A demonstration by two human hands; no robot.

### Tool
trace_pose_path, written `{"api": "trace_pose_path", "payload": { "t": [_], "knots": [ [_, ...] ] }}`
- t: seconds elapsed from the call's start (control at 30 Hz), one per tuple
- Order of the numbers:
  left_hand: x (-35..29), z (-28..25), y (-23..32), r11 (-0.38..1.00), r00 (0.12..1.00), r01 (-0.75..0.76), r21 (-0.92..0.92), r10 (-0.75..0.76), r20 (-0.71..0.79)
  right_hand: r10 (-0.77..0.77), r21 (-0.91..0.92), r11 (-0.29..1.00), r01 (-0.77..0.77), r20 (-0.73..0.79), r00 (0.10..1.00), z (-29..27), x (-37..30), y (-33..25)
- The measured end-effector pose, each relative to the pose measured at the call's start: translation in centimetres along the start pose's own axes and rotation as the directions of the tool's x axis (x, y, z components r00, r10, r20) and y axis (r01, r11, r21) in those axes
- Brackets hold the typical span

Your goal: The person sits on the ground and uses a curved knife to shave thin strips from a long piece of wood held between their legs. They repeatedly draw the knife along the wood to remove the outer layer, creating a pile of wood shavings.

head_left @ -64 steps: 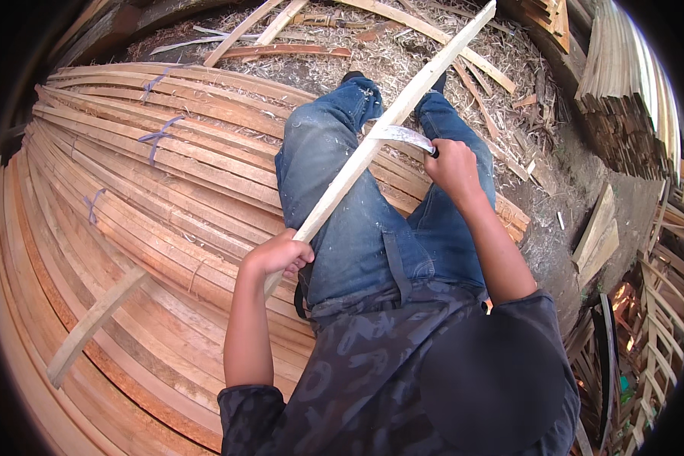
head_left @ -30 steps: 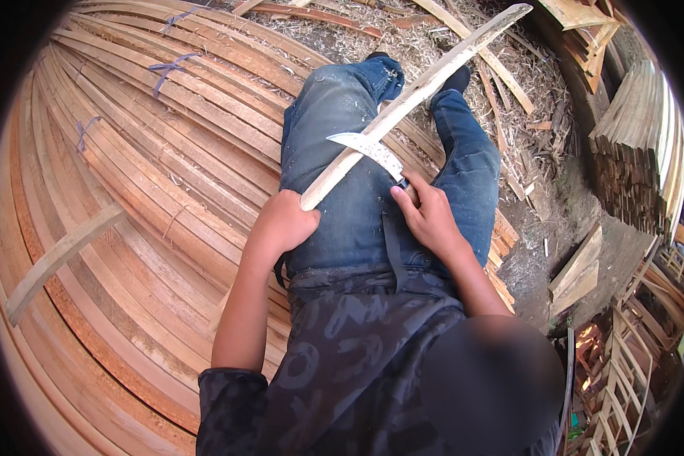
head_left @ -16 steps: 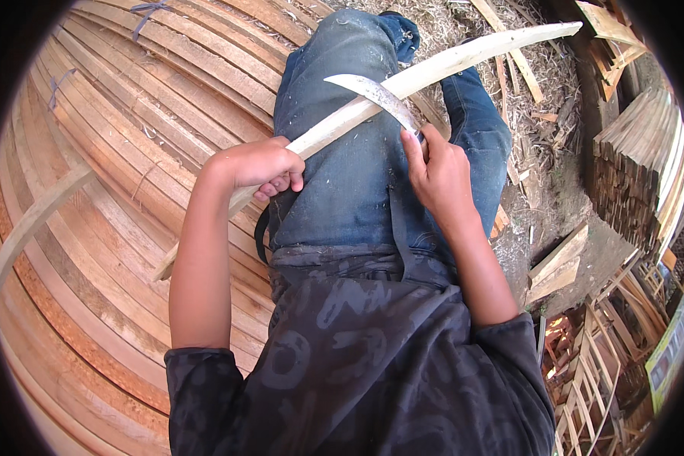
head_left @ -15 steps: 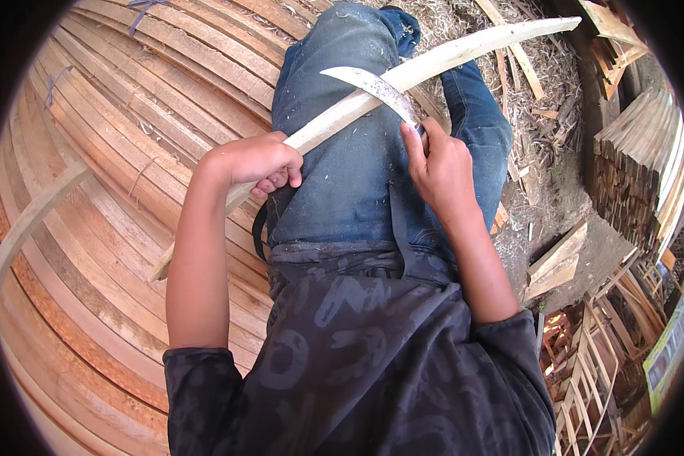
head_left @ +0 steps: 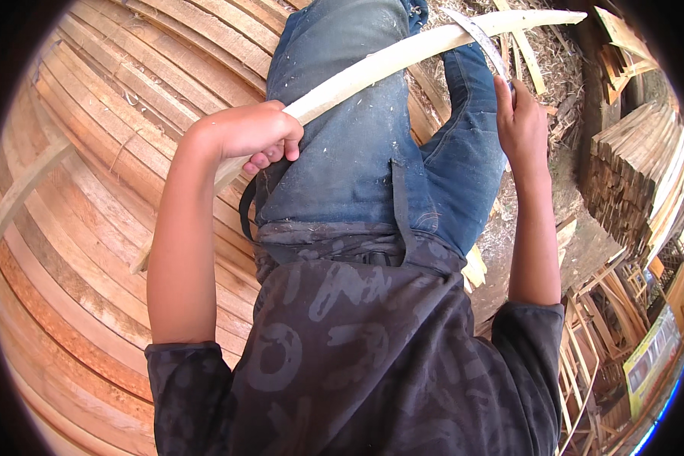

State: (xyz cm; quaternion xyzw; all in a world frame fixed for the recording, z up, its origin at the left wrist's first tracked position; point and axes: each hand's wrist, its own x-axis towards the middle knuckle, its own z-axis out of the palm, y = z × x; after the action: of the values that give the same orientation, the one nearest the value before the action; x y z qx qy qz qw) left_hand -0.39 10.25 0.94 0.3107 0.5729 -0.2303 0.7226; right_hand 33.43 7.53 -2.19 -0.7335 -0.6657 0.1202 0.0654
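Note:
A long pale wooden strip (head_left: 380, 68) slants across my thighs from lower left to upper right, its far end reaching out over the shavings. My left hand (head_left: 254, 137) is closed around the strip near my left hip. The strip's near end pokes out past my left forearm, above the stacked boards. In my right hand (head_left: 521, 125) is a curved-blade knife (head_left: 479, 39), its handle mostly hidden by the fingers. The blade crosses the strip near its far end, its tip pointing up and left.
Long planed boards (head_left: 91, 205) lie stacked on the left. Wood shavings (head_left: 558, 68) cover the ground past my right leg. At the right stands a stack of thin wood pieces (head_left: 634, 163), with a frame of slats (head_left: 585, 365) and a yellowish banner (head_left: 650, 365) below it.
My right hand has moved the knife up and right along the strip, from mid-length toward its far end. My left hand keeps its grip, slightly higher.

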Motion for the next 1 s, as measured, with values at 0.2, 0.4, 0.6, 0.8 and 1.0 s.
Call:
{"api": "trace_pose_path", "payload": {
  "t": [0.2, 0.4, 0.6, 0.8, 1.0],
  "knots": [
    [0.0, 0.6, -0.1, 0.969, 0.990, -0.100, 0.224, 0.120, -0.076, -0.122, 0.176, 0.980, 0.094, 0.160, 0.980, 0.5, -4.9, -6.8],
    [-0.3, 3.4, -1.0, 0.908, 0.877, -0.202, 0.367, 0.335, -0.344, -0.175, 0.097, 0.982, 0.163, 0.127, 0.976, 1.2, -5.7, -6.2],
    [-1.2, 5.9, -0.2, 0.877, 0.801, -0.036, 0.478, 0.311, -0.511, -0.180, -0.069, 0.981, 0.181, 0.008, 0.984, 1.5, -3.9, -1.6],
    [-0.6, 7.0, -0.9, 0.877, 0.706, -0.061, 0.477, 0.375, -0.600, -0.106, -0.006, 0.994, 0.106, 0.029, 0.994, 2.1, -5.0, -2.1],
    [-0.5, 7.6, -0.7, 0.873, 0.670, -0.002, 0.488, 0.363, -0.648, -0.130, 0.138, 0.985, 0.108, 0.165, 0.978, 0.8, -8.1, -6.0]
  ]
}}
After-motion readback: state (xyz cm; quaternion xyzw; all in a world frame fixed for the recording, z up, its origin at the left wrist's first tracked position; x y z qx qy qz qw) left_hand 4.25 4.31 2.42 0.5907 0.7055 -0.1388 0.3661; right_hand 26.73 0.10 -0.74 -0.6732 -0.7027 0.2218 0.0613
